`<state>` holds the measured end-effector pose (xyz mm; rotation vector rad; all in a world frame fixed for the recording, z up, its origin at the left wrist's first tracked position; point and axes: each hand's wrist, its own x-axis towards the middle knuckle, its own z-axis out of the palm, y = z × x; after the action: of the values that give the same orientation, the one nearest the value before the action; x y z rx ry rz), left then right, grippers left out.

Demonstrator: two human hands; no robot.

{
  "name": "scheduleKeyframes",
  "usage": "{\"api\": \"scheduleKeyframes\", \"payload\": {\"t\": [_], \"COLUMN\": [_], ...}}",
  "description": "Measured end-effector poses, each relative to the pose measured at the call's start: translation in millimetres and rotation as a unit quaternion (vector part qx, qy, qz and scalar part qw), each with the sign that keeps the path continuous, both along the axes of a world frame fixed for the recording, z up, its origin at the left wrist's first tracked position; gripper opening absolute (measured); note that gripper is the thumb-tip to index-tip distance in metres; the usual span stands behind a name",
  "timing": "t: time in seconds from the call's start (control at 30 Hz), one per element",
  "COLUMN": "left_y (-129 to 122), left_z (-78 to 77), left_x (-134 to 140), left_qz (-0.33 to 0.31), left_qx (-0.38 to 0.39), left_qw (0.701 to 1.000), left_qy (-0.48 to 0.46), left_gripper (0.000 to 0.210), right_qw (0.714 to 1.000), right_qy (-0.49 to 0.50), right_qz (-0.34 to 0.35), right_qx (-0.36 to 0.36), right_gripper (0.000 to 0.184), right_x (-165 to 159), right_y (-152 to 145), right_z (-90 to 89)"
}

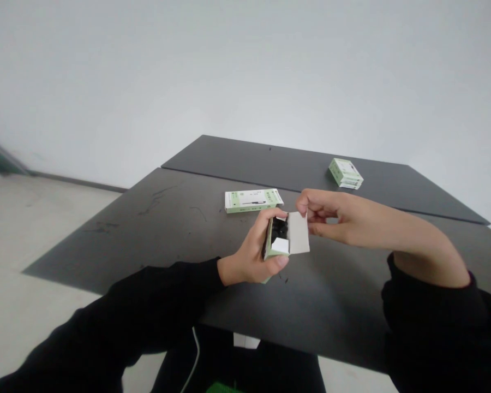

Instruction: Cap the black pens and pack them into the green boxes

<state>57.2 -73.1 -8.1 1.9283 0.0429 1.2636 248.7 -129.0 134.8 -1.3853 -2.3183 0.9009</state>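
My left hand is wrapped round a small green-and-white pen box, holding it above the near part of the table with its end facing me. The end is open, and dark round tips show inside between two white side flaps. To the right, the pale end flap is folded out. My right hand pinches this flap's upper outer corner between thumb and fingers. Just beyond my left hand, a second pen box lies flat, with a black pen pictured on its face.
A stack of similar green-and-white boxes sits at the back right. Two dark tabletops meet at a seam, with a white wall behind them. A pale cable hangs below the front edge, by my legs.
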Motion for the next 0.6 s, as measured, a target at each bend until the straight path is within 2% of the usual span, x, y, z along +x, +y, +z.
{"api": "scheduleKeyframes", "payload": {"t": [0.07, 0.13, 0.2, 0.27, 0.37, 0.5, 0.6], "left_y": [-1, -1, -1, -2, -3, -3, -5], "left_z": [0.5, 0.8, 0.6, 0.3, 0.8, 2.1, 1.7], "left_x": [-2, -3, -4, -3, -1, 0, 0], "left_qz": [0.023, 0.04, 0.039, 0.02, -0.003, 0.012, 0.019], "left_qx": [-0.012, -0.02, -0.025, -0.021, -0.017, -0.026, -0.029], "left_qw": [1.0, 0.999, 0.999, 1.0, 1.0, 1.0, 0.999], "left_qy": [0.011, 0.018, 0.017, 0.008, -0.002, -0.001, 0.002], "left_gripper": [0.062, 0.064, 0.066, 0.068, 0.072, 0.075, 0.078], "right_qw": [1.0, 0.999, 0.998, 0.997, 0.999, 0.998, 0.99], "right_qy": [-0.005, -0.025, -0.038, -0.038, -0.047, -0.02, 0.047], "right_qz": [0.006, 0.004, 0.0, 0.002, -0.004, -0.024, 0.022], "right_qx": [-0.011, 0.02, 0.057, 0.06, 0.019, -0.051, -0.129], "right_gripper": [0.025, 0.031, 0.028, 0.024, 0.016, 0.012, 0.019], "right_x": [4, 8, 9, 6, -1, -11, -17], "right_y": [-2, -4, -5, -5, -3, 0, 5], "right_z": [2.6, 6.4, 9.5, 10.5, 7.9, 0.3, -6.4]}}
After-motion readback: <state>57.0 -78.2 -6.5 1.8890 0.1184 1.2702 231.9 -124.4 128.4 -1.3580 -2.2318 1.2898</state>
